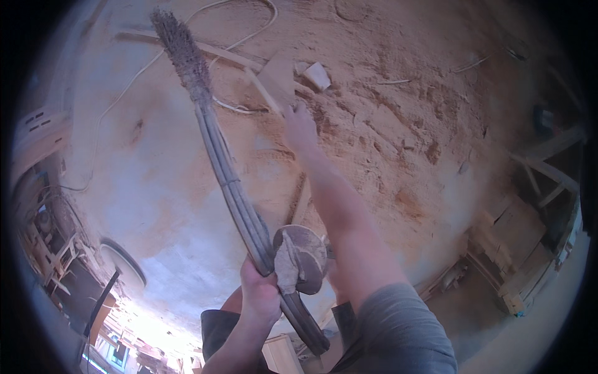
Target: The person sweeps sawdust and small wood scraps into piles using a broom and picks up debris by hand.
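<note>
My left hand (260,296) is wrapped round the lower handle of a long broom (227,168), made of sticks bound together. Its dusty bristle end (182,56) points away to the far left, raised over the floor. My right arm stretches forward, and my right hand (301,128) is closed at the near corner of a thin, flat wooden board piece (277,78) with a pale edge. Some of its fingers are hidden. Just right of the broom handle is a rounded brown dusty thing (305,252) with a pale patch; its kind is unclear.
Sawdust (398,143) covers much of the floor, with wood scraps in it. A pale block (317,76) lies beyond my right hand. A light cable (121,96) curves across the far left. Wooden pieces (507,243) are stacked at the right, and a wooden frame (548,162) stands behind them.
</note>
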The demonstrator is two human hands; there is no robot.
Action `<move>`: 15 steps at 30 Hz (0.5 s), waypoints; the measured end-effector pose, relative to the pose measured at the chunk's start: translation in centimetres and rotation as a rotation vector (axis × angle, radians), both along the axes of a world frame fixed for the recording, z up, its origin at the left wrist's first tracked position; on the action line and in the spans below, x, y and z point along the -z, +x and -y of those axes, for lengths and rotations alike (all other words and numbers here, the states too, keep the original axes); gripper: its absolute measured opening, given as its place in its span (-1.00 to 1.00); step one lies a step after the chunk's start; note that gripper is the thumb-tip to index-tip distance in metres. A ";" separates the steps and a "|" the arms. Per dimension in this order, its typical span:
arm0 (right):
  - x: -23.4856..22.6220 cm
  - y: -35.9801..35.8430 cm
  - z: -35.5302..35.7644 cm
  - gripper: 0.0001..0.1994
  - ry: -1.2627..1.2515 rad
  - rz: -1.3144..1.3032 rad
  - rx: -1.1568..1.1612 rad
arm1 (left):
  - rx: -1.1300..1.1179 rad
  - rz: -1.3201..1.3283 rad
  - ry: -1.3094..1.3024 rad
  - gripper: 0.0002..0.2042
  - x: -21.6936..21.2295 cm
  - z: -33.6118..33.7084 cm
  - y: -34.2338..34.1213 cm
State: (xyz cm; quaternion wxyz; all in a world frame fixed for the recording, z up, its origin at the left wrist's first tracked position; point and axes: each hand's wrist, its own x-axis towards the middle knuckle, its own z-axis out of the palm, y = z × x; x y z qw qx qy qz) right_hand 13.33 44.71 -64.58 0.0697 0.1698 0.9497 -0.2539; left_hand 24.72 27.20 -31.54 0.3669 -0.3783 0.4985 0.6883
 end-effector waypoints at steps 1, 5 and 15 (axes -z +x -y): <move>-0.7 0.6 0.5 -0.72 -0.078 0.028 0.043 | 0.020 -0.009 -0.016 -0.63 0.2 0.3 0.2; -4.1 5.3 -2.0 -0.70 -0.159 0.026 0.146 | -0.017 0.008 -0.040 -0.63 -0.2 1.1 -0.3; -2.6 9.9 -21.7 -0.53 0.138 0.258 0.415 | -0.079 0.116 0.049 -0.65 0.7 1.1 0.1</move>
